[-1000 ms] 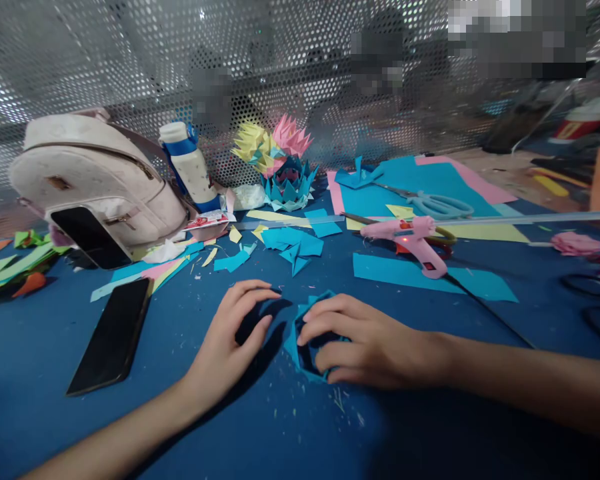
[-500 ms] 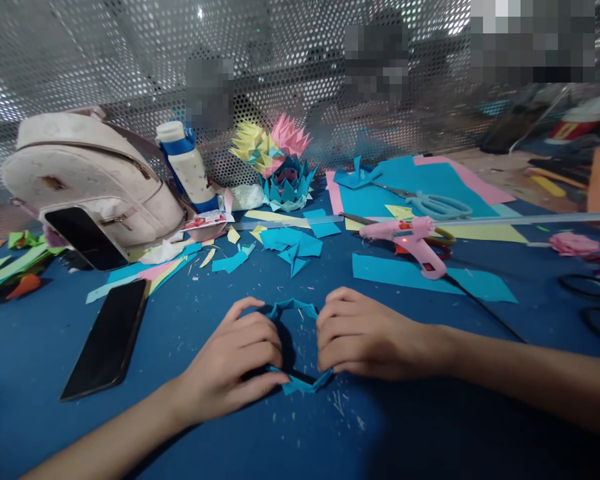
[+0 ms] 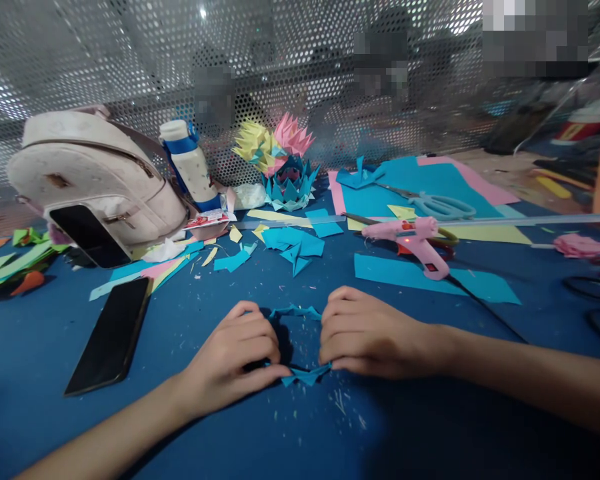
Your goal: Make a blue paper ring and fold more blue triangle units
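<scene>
A ring of folded blue paper (image 3: 307, 375) with pointed edges lies low over the blue table, between my two hands. My left hand (image 3: 243, 350) curls its fingers and thumb around the ring's left side. Around the right side, my right hand (image 3: 357, 333) is closed in the same way. Only the far and near arcs of the ring show; its sides are hidden by my fingers. Beyond the ring lie cut blue paper pieces (image 3: 295, 245). A pink glue gun (image 3: 410, 233) with a small lit light rests to the right.
At the left are a black phone (image 3: 111, 337), a pale backpack (image 3: 85, 167) with another phone leaning on it, and a bottle (image 3: 190, 163). Folded paper flowers (image 3: 290, 180) stand at the back. Scissors (image 3: 443, 205) lie on paper sheets; the gun's cord (image 3: 487, 308) runs right.
The ring's near arc sits slightly higher in view and its far arc looks flatter. Both hands still grip its sides. The whole view has shifted slightly.
</scene>
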Motion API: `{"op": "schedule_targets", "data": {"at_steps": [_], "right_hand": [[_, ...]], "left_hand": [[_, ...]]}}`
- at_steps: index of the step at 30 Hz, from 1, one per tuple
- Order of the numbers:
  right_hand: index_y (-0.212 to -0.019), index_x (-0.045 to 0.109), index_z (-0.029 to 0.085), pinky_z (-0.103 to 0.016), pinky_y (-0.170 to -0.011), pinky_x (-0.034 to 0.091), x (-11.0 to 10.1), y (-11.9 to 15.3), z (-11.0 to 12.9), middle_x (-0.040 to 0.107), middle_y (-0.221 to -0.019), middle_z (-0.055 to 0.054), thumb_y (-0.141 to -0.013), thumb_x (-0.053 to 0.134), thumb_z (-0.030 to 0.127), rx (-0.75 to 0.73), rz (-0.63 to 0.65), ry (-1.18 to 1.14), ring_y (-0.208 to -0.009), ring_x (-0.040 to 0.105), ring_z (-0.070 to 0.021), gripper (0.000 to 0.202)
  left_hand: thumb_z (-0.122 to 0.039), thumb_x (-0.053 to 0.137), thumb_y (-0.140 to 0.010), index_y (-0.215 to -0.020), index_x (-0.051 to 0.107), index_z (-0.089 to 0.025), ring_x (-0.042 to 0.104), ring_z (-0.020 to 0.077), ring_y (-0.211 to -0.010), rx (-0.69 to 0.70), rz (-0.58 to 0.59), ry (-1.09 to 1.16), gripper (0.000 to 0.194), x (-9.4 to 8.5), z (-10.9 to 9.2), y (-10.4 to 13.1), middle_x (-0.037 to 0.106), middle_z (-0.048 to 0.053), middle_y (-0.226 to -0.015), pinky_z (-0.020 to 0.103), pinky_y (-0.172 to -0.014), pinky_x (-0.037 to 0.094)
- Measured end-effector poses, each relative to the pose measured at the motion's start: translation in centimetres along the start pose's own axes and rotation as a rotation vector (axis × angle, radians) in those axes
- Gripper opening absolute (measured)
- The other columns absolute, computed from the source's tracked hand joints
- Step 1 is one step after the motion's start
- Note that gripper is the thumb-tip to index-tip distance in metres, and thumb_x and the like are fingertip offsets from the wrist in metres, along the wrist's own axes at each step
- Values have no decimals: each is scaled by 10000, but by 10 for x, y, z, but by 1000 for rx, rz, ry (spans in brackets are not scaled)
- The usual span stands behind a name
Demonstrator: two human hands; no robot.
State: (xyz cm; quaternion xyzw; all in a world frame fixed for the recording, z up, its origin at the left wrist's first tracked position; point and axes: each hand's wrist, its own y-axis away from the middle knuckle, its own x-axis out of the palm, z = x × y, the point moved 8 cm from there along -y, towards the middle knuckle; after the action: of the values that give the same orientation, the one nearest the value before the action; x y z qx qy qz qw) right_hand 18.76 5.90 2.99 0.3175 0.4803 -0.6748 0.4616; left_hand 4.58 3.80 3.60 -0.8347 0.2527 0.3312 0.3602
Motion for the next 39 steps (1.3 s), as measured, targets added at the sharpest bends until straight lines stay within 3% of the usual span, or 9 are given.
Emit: {"op": "schedule_targets", "data": {"at_steps": [11,15,18,22,25,28,34,39], "right_hand": [[-1048,640,206,-342,-970,319,-1,0,0,698,-907,-21,-1054,408,298,10,-13,11,-905,588,-141,250],[-1116,609,190,-335,-1013,340,-8,-2,3,709,-1045,-52,-1038,456,317,6,-51,-69,-1031,607,-146,214],[-1142,607,184,-360,-1015,373,-19,-1,1,700,-1098,-76,-1017,476,279,31,-145,-66,-1094,592,-174,204],[-1062,623,202,-338,-944,440,-35,5,-7,696,-987,-50,-969,458,113,107,-362,-11,-990,598,-153,209],[-1020,628,213,-317,-903,467,-37,8,-11,685,-942,-31,-943,439,54,125,-424,-9,-944,603,-135,259],[-1055,642,211,-332,-915,467,-31,6,-10,692,-983,-45,-938,429,59,117,-367,6,-978,591,-150,287],[-1183,641,219,-387,-1051,398,-13,0,-7,630,-1253,-78,-915,455,69,124,-114,96,-1238,476,-202,359],[-1123,657,205,-410,-1072,383,-8,-2,-10,613,-1273,-95,-954,477,132,181,-50,103,-1279,452,-223,258]], "left_hand": [[-321,563,-1014,-825,625,-182,610,131,-727,2,-1,11,243,0,-1,-2,656,10,-774,350,-913,437],[-330,517,-1034,-853,639,-177,621,143,-755,19,-1,18,267,-2,-5,-3,665,28,-794,360,-920,437],[-330,487,-1045,-858,648,-180,618,149,-764,22,-6,21,289,-3,-6,-3,670,34,-795,363,-904,444],[-331,478,-1048,-855,658,-190,620,152,-761,20,-12,25,299,-4,-6,-3,681,36,-790,365,-890,450],[-330,484,-1046,-859,661,-197,620,153,-758,19,-14,21,290,-4,-5,-3,686,35,-797,369,-888,452],[-325,488,-1044,-857,659,-195,615,151,-759,19,-11,20,285,-3,-5,-3,687,35,-802,369,-886,450],[-309,482,-1047,-855,646,-181,606,149,-766,27,-3,30,283,-2,-6,-2,670,31,-801,366,-886,438],[-299,477,-1050,-853,629,-175,600,146,-761,30,5,37,278,-2,-6,-3,666,31,-804,364,-878,428]]}}
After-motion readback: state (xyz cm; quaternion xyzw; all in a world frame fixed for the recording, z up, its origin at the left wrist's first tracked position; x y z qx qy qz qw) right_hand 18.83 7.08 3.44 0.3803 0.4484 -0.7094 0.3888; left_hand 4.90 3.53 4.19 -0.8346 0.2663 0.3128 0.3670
